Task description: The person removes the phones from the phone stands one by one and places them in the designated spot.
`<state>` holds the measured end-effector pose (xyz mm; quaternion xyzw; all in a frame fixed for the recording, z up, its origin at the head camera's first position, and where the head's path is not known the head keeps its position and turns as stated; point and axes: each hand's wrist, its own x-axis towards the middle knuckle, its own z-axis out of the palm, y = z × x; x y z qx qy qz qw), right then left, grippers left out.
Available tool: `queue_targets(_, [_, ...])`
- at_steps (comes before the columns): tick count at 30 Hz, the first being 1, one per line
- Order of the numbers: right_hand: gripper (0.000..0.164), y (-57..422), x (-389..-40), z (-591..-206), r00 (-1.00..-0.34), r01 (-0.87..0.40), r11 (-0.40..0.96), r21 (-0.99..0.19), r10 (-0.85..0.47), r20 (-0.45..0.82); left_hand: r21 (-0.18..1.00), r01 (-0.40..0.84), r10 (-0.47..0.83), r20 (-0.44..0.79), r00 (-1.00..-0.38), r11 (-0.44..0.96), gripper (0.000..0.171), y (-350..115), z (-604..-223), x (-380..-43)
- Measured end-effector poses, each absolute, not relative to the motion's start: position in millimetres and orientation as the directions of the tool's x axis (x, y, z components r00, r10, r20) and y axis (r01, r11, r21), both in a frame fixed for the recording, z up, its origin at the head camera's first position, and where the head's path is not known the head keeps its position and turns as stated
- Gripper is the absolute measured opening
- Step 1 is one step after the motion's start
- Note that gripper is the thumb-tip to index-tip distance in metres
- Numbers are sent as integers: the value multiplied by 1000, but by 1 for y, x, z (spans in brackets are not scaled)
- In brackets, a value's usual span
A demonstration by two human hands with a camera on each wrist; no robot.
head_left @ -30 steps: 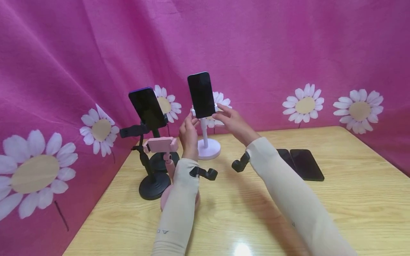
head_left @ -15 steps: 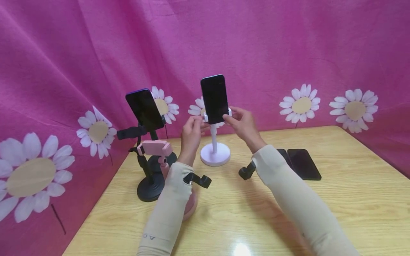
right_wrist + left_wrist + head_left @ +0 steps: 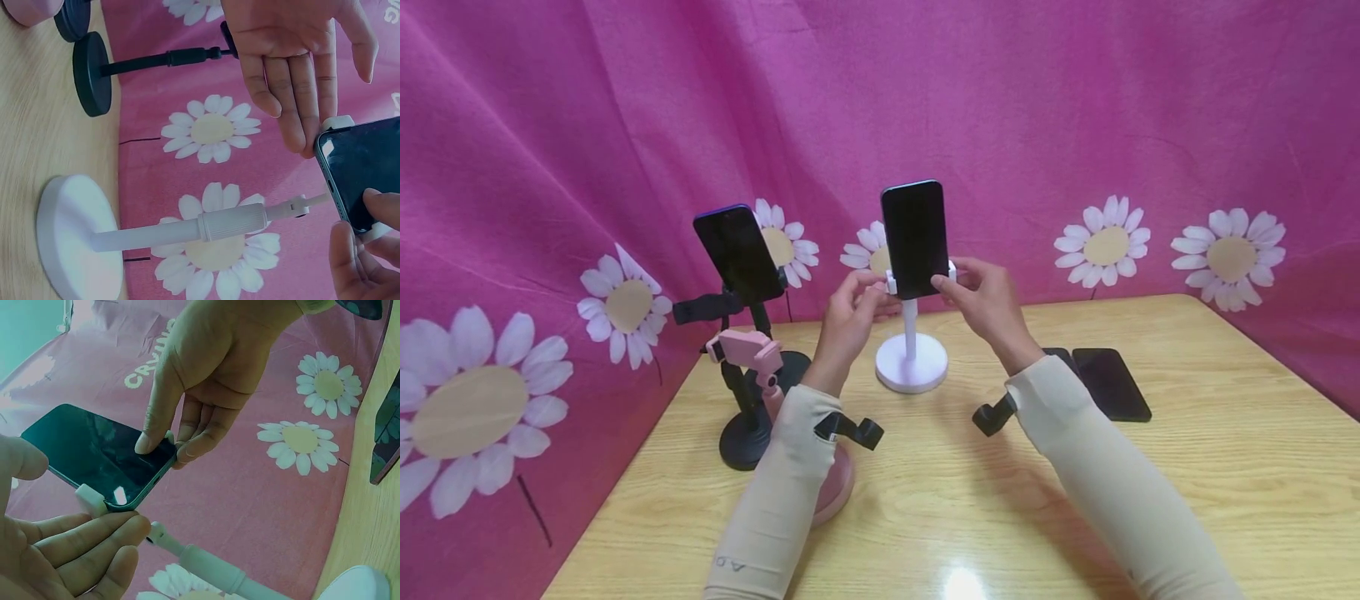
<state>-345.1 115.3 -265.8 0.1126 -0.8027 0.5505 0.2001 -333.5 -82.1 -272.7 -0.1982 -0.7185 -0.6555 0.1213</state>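
Note:
A smartphone [image 3: 916, 237] with a dark screen stands upright in the clamp of a white phone stand [image 3: 912, 329], near the curtain. My right hand [image 3: 992, 307] pinches the phone's lower right corner, thumb on the screen and fingers behind. My left hand [image 3: 847, 321] is at the clamp's other side. Seen from the left wrist, this left hand [image 3: 81, 559] has straight fingers, their tips by the white clamp end [image 3: 91, 499] and the phone's lower corner. Its thumb stands apart from the phone in the right wrist view. The stand's round white base [image 3: 78, 244] rests on the table.
To the left, a second phone [image 3: 739, 252] sits in a black stand, with another black stand [image 3: 747, 440] nearby. A pink phone stand [image 3: 751, 350] stands partly behind my left forearm. Two dark phones [image 3: 1111, 385] lie right on the wooden table [image 3: 1247, 467]. A flowered pink curtain [image 3: 1000, 100] hangs behind.
The white stand and its phone have moved right and a little nearer, both hands with them. The phone is more upright now. The pink stand's holder has turned and shifted left.

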Motion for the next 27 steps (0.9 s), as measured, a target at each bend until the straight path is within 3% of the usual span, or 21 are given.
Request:
queue_targets(11, [41,129,-324,-266,-886,-415,378,-827,38,462,897,436,194,416,-888,72,24,-79,-269,-325])
queue_targets(20, [47,134,-303,-261,-937,-328,338,-882,1,349,910,405,261,372,-891,86,30,-84,-263,-317])
queue_targets(27, [49,141,-293,-252,-955,-293,382,-876,-77,286,918,374,292,326,-899,129,33,-86,-259,-312])
